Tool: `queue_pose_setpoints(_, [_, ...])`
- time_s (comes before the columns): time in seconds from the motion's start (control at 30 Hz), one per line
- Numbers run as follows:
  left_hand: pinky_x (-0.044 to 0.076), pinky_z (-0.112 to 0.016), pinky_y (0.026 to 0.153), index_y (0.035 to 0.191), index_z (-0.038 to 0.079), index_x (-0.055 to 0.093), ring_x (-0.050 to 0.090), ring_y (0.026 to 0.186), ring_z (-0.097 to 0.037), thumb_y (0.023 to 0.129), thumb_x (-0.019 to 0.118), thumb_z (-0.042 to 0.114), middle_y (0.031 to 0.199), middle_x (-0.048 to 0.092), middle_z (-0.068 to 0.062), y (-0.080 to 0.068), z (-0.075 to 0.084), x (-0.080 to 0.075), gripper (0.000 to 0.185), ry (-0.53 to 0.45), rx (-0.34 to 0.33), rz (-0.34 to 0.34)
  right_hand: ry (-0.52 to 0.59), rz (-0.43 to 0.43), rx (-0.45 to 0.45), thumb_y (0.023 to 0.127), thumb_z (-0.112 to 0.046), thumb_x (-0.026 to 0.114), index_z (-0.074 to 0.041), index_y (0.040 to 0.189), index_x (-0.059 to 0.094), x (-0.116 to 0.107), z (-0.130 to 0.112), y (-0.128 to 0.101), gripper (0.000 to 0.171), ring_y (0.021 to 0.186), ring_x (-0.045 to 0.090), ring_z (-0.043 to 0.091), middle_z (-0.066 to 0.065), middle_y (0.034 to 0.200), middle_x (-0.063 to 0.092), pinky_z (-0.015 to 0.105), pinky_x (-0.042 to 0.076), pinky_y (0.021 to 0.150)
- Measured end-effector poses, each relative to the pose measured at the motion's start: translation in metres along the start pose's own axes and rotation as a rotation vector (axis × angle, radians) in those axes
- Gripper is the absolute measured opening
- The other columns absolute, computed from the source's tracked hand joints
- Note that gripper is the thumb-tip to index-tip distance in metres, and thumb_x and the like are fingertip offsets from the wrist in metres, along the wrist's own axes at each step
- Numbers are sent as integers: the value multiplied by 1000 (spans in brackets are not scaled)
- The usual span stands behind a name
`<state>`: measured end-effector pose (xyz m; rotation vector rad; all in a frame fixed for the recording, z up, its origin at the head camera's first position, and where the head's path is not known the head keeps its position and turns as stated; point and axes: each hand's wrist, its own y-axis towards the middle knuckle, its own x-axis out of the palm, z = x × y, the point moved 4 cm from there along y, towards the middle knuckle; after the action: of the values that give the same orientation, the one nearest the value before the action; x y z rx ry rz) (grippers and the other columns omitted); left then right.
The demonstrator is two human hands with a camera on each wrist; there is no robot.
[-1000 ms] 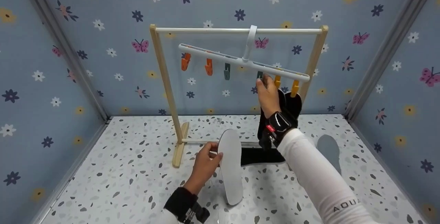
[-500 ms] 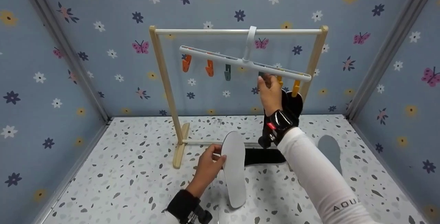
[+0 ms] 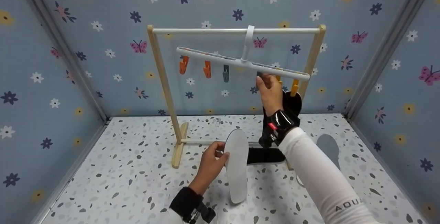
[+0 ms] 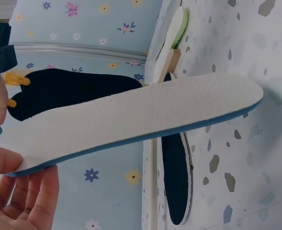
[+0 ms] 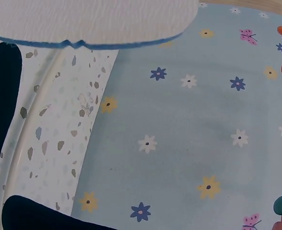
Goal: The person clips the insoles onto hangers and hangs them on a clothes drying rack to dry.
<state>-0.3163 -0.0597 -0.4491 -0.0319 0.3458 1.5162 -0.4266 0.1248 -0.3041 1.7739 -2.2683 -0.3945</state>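
White insole (image 3: 236, 165), blue edge along its rim, is held upright by left hand (image 3: 211, 164); fingers + thumb curl round its top end, heel end resting on the speckled tabletop (image 3: 120, 169). Left wrist view shows same insole (image 4: 131, 117) edge-on w/ fingertips (image 4: 33, 201) under it and thumb on the near end.

Right hand (image 3: 270, 91) is up at the white clip hanger (image 3: 240, 60), thumb + fingers pinching a teal clip (image 3: 260, 75) on the hanger's lower right arm. Just beside it: two yellow clips (image 3: 294, 87); a black insole (image 3: 292, 105) hangs from them, mostly behind the right wrist. Hanger tilts down to the right, hooked over the white top rail (image 3: 237, 30) of a wooden rack (image 3: 164, 79). Other clips on the left arm: two orange (image 3: 183, 65), one teal (image 3: 225, 73), all bare.

Another black insole (image 3: 266, 155) lies flat on the tabletop under the rack, just behind the white one. One more pale insole (image 3: 328, 146) lies flat to the right, near the right forearm. Right wrist view: white insole's edge (image 5: 83, 24) at top, dark insole parts at left, clips at far right edge; hand itself barely in view there. Walls: blue paper w/ flowers + butterflies.
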Motion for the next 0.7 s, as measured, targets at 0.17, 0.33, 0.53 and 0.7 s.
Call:
queue_pose_setpoints(0.17, [53, -30, 63, 109, 2, 58, 57, 84, -19, 88, 61, 6, 103, 59, -11, 3, 3, 3, 21, -13, 2, -11, 7, 11, 3, 95, -16, 58, 7, 119, 52, -1, 0, 1, 35, 103, 54, 21, 18, 115, 57, 27, 43, 88])
queue_pose_setpoints(0.33, [55, -37, 65, 110, 3, 57, 57, 84, -19, 89, 60, 6, 104, 59, -11, 5, 8, 5, 21, -37, -10, -22, -7, 10, -2, 94, -18, 59, 5, 117, 54, -2, -1, 0, 33, 97, 54, 17, 15, 110, 59, 24, 43, 83])
queue_pose_setpoints(0.53, [56, -38, 62, 110, 6, 57, 56, 84, -19, 91, 58, 7, 104, 58, -9, 9, 15, 7, 20, -77, -37, -32, 20, 26, 11, 92, -19, 62, 6, 116, 58, -5, -1, -2, 34, 96, 54, 17, 16, 108, 60, 24, 43, 83])
queue_pose_setpoints(0.7, [55, -36, 57, 110, 4, 57, 57, 84, -19, 91, 58, 6, 103, 59, -10, 12, 19, 9, 19, -74, -2, -27, 50, 27, 47, 92, -19, 62, 5, 118, 58, -6, -2, -3, 35, 97, 54, 16, 14, 110, 60, 24, 44, 85])
